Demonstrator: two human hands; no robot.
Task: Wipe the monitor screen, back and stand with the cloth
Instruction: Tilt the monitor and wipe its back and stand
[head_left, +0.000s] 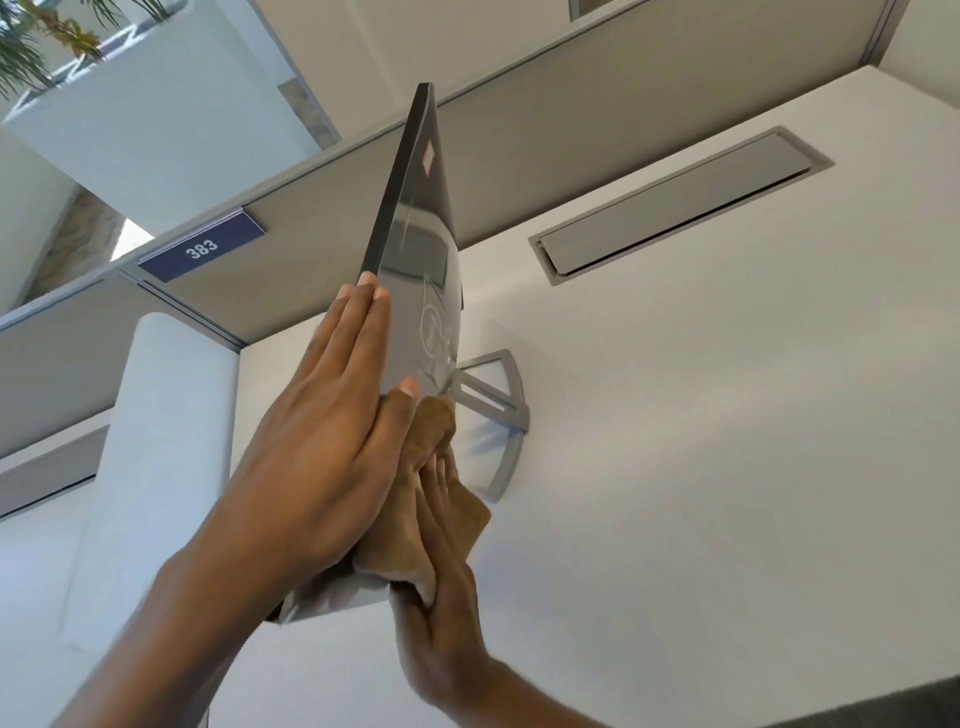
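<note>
Spreading white beneath everything, the tabletop (727, 467) carries a grey cable tray (675, 202), its lid propped ajar, contents hidden. The monitor (421, 249) is seen edge-on above its curved grey stand (498, 415). The left hand (322, 441) is laid flat against one face, fingers (358, 312) together and straight. The brown cloth (415, 499) is pressed to the opposite face by the right hand (441, 613), fingers extended over it.

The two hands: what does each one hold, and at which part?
Right hand presses the brown cloth against the monitor, near its lower edge. Left hand lies flat on the monitor's other face, steadying it.
</note>
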